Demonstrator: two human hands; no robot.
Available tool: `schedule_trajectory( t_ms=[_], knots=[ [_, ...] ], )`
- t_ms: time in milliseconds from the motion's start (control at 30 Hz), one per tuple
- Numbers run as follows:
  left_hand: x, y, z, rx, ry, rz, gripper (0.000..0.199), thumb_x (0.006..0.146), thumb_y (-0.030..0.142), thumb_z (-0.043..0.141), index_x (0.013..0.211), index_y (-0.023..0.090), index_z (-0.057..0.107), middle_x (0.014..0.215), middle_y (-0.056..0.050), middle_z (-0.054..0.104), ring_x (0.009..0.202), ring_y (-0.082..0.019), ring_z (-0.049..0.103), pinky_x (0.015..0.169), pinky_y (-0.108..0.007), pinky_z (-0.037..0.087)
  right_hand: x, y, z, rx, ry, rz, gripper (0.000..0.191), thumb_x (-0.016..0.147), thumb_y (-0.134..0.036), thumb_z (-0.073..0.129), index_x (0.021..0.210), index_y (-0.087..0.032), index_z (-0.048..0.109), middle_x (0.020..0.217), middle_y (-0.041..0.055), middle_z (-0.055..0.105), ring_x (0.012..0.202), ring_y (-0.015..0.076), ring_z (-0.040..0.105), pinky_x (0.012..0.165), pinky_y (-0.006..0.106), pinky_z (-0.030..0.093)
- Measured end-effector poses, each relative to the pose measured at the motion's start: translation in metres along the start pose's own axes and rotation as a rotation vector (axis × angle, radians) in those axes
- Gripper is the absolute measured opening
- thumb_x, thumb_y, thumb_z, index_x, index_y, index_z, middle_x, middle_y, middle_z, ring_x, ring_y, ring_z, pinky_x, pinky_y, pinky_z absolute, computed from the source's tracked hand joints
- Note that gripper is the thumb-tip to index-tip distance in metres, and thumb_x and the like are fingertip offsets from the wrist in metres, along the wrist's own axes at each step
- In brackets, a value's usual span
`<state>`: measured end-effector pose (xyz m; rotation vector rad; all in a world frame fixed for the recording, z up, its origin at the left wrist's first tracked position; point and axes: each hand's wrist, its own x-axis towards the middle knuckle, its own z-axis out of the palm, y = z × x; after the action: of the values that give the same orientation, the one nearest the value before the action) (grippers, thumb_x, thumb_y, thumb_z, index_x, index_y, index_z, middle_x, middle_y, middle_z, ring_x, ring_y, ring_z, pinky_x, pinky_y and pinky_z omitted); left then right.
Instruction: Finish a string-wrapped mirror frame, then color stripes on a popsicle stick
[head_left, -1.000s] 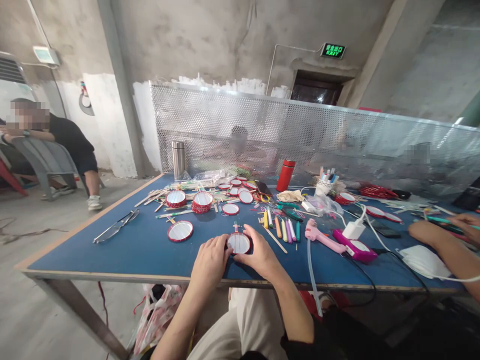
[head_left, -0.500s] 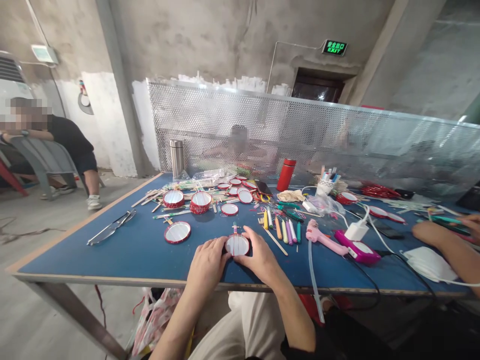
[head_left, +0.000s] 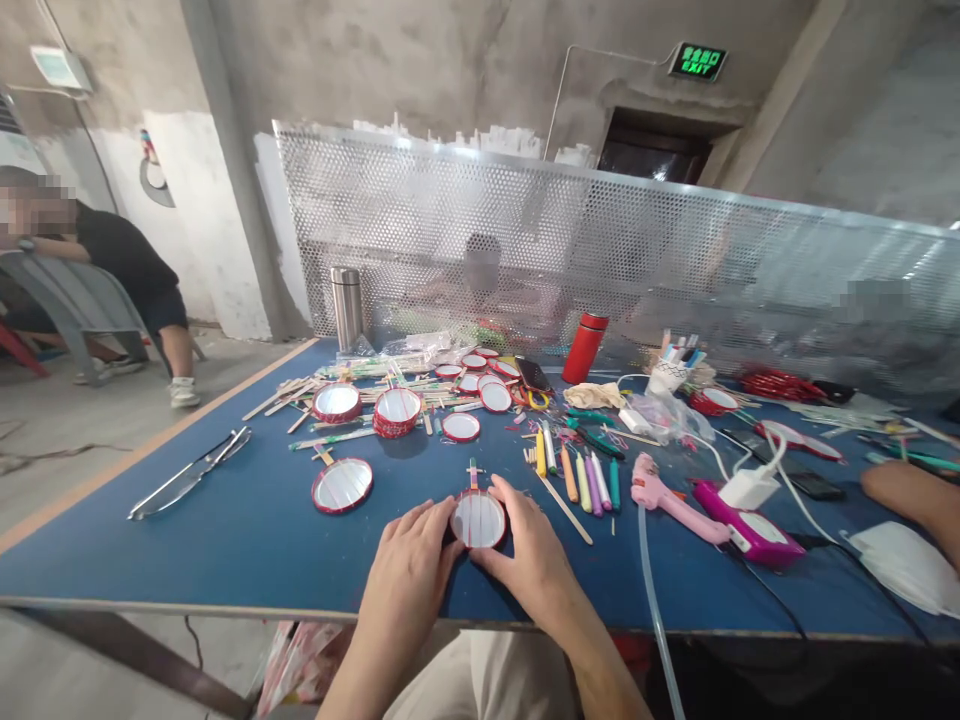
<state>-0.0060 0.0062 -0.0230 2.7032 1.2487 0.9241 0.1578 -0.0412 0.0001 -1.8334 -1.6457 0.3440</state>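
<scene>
A small round mirror with a red rim and a short stick handle lies at the table's front, its handle pointing away from me. My left hand grips its left edge, fingers curled along the rim. On the opposite edge my right hand holds it between thumb and fingers. Left of my hands rests another red-rimmed mirror with a wooden handle. Beyond are a stack of such mirrors and a single one.
Coloured crayon-like sticks and a pink glue gun lie to the right, near a magenta power strip. Glasses lie left. A red flask and steel flask stand behind. A co-worker's arm reaches in at right.
The view has tilted down and come closer to the table. Both hands still hold the same mirror at the front. The co-worker's arm shows less at the right edge.
</scene>
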Motion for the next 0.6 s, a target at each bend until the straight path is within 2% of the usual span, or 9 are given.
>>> schedule_trajectory(
  t_ms=[233, 467, 600],
  knots=[
    [-0.003, -0.005, 0.006, -0.021, -0.006, -0.014, 0.037, 0.088, 0.021, 0.053, 0.125, 0.02, 0.055, 0.115, -0.009, 0.071, 0.109, -0.026, 0.064, 0.085, -0.041, 0.052, -0.005, 0.011, 0.009, -0.026, 0.059, -0.042, 0.072, 0.069, -0.014, 0.067, 0.136, -0.023, 0.042, 0.13, 0.0098, 0.059, 0.121, 0.0291, 0.054, 0.101, 0.047, 0.043],
    [0.014, -0.015, -0.009, -0.167, -0.194, -0.003, 0.04, 0.085, 0.031, 0.062, 0.124, 0.028, 0.056, 0.116, -0.007, 0.07, 0.103, -0.025, 0.065, 0.075, -0.035, 0.053, -0.008, 0.019, 0.015, -0.094, 0.102, -0.111, 0.079, 0.069, -0.013, 0.065, 0.141, -0.025, 0.034, 0.132, 0.0098, 0.057, 0.12, 0.0302, 0.056, 0.097, 0.048, 0.048],
    [0.02, -0.023, -0.011, -0.223, -0.188, 0.008, 0.042, 0.082, 0.036, 0.066, 0.122, 0.029, 0.057, 0.113, -0.008, 0.071, 0.097, -0.025, 0.065, 0.075, -0.035, 0.054, -0.008, 0.02, 0.013, -0.124, 0.114, -0.164, 0.087, 0.068, -0.013, 0.065, 0.144, -0.027, 0.026, 0.131, 0.0104, 0.058, 0.117, 0.0313, 0.057, 0.094, 0.047, 0.051]
  ],
)
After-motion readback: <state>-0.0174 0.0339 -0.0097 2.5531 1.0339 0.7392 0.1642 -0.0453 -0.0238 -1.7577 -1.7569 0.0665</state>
